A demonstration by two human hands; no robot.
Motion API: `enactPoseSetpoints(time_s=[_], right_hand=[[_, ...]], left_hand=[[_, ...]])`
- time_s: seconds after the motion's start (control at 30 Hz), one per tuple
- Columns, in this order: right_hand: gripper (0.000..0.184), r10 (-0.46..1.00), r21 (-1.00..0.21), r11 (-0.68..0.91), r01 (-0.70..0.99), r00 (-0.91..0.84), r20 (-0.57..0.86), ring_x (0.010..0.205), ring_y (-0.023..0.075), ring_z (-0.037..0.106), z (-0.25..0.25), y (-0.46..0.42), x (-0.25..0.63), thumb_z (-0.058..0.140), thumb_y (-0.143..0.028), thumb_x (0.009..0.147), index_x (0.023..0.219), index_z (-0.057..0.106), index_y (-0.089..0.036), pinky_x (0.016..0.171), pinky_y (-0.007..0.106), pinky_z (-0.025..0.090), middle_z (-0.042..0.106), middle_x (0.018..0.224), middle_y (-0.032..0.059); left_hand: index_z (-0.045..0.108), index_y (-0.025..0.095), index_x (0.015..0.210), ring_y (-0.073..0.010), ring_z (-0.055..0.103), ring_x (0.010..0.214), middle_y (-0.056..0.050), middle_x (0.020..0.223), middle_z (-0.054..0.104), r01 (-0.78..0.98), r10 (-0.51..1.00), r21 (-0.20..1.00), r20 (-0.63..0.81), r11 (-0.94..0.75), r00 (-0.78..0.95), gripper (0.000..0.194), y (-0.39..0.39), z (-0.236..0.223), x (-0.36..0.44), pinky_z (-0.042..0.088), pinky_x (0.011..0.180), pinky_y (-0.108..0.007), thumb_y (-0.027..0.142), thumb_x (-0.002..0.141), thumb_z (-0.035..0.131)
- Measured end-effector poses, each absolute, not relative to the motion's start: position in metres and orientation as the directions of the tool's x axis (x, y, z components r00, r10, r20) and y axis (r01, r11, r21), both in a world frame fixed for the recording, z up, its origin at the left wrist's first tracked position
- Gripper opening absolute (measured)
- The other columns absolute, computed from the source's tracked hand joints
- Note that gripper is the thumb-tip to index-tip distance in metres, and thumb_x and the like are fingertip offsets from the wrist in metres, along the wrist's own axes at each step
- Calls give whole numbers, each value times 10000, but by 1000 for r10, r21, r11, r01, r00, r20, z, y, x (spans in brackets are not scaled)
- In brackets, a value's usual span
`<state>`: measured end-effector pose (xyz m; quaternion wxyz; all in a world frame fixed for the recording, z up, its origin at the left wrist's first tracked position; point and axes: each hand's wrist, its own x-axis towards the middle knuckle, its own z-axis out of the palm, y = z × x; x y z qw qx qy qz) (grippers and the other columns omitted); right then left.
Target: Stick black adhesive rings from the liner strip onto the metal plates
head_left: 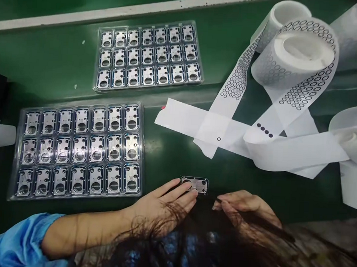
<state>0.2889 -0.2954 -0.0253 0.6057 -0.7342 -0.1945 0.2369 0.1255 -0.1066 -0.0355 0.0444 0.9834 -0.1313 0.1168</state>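
A small silver metal plate (pixel 200 185) with a dark border and round holes lies on the green work surface. My left hand (pixel 170 201) rests with its fingers stretched out, the fingertips on the plate's left part and lower edge. Just right of the plate, apart from it, my right hand (pixel 243 206) is closed in a pinch. Something thin and dark shows at its fingertips, too small to make out. Loose dark hair hides the lower part of both hands.
Similar plates fill a near clear tray (pixel 144 147) at left and a far tray (pixel 200 55). At right stand rolls of white tape (pixel 266 58) with black rings; loose strips (pixel 182 117) reach toward the middle. A white object (pixel 0 135) sits at the left edge.
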Motion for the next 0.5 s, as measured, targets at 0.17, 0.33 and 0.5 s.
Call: enactPoseSetpoints(time_s=[0.17, 0.33, 0.5], right_hand=[[202, 603, -984, -172, -38, 787, -135, 644, 124, 745, -25, -298, 292, 773, -100, 786, 754, 703, -287, 616, 208, 659, 764, 821, -40], [217, 608, -980, -196, -43, 778, -156, 664, 125, 754, -25, -301, 294, 792, -100, 769, 755, 727, -307, 628, 218, 650, 782, 838, -53], [190, 640, -978, -205, -45, 750, -168, 677, 123, 759, -20, -299, 298, 783, -150, 792, 768, 736, -332, 676, 214, 636, 801, 805, -52]], left_hand=[[664, 181, 1320, -237, 511, 1436, -31, 1476, 625, -283, -254, 76, 267, -956, 930, 350, -113, -36, 128, 412, 1244, -429, 173, 1002, 517], [652, 120, 1329, -249, 562, 1391, -85, 1434, 654, -321, -294, 61, 267, -945, 918, 374, -117, -34, 135, 412, 1247, -420, 189, 992, 504], [642, 117, 1334, -236, 576, 1380, -76, 1431, 659, -290, -264, 83, 234, -954, 936, 387, -116, -33, 141, 392, 1256, -405, 155, 989, 469]])
